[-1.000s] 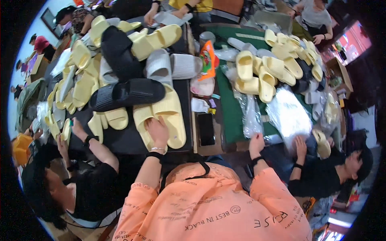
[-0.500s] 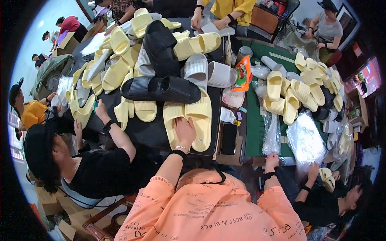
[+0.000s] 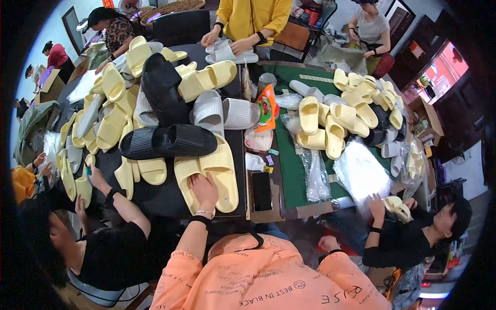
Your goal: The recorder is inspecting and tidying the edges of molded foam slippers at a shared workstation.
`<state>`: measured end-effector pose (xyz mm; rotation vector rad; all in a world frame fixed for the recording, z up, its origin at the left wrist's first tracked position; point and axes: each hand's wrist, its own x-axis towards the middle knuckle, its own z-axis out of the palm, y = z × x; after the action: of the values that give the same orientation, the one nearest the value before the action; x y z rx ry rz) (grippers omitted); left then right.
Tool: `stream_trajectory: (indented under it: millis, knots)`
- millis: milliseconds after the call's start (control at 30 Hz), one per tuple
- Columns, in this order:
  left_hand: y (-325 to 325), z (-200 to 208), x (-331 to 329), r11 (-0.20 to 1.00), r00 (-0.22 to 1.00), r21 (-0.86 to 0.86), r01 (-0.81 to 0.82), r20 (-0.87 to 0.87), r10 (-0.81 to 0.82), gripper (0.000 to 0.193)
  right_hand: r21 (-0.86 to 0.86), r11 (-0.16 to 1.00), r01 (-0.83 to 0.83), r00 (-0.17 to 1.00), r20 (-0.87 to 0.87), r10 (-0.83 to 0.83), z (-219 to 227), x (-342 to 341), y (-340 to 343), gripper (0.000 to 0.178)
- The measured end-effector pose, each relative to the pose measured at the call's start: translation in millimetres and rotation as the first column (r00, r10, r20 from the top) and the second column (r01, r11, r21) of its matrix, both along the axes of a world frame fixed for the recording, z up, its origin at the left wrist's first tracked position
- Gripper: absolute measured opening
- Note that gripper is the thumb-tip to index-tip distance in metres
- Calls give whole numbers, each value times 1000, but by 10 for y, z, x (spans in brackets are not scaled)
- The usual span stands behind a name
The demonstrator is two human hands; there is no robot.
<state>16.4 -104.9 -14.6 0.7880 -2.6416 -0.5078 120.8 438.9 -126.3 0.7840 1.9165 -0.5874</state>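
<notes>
My left hand (image 3: 204, 192) lies on a pale yellow slipper (image 3: 185, 173), the left one of a pair at the table's front edge. Its fingers stretch forward, flat on the sole. Beside it is the other yellow slipper (image 3: 223, 194), its heel toward me. A black slipper (image 3: 170, 141) lies crosswise just beyond the pair, with a grey slipper (image 3: 209, 111) behind it. Below the table edge, near my body, my right hand (image 3: 329, 244) is curled closed, away from the table. Nothing shows in it.
Heaped yellow slippers (image 3: 111, 121) cover the left table; another slipper heap (image 3: 356, 106) is on the green mat (image 3: 299, 199). A phone (image 3: 261, 191) and clear plastic bags (image 3: 361, 168) lie near the front. Co-workers sit close on both sides; a person in yellow (image 3: 253, 18) stands opposite, handling grey slippers.
My right hand has left the plastic bag at the mat's front edge and dropped below the table. My left hand stays on the yellow slipper. The whole view has turned to the right.
</notes>
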Motion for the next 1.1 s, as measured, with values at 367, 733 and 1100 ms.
stream_trajectory:
  millis: [367, 733, 1100]
  knots:
    - [-16, 37, 8, 1000, 1000, 27, -6, 21, 6, 35, 263, 76, -962, 135, 214, 967, 485, 68, -185, 20]
    - [332, 392, 564, 982, 969, 188, -35, -236, 79, 31, -262, 214, -941, 338, -766, 547, 2195, -1622, -3672, 18]
    - [327, 616, 568, 173, 929, 921, 349, -364, 65, 18, -403, 561, -723, 565, -812, 145, 1941, -1555, -3972, 21]
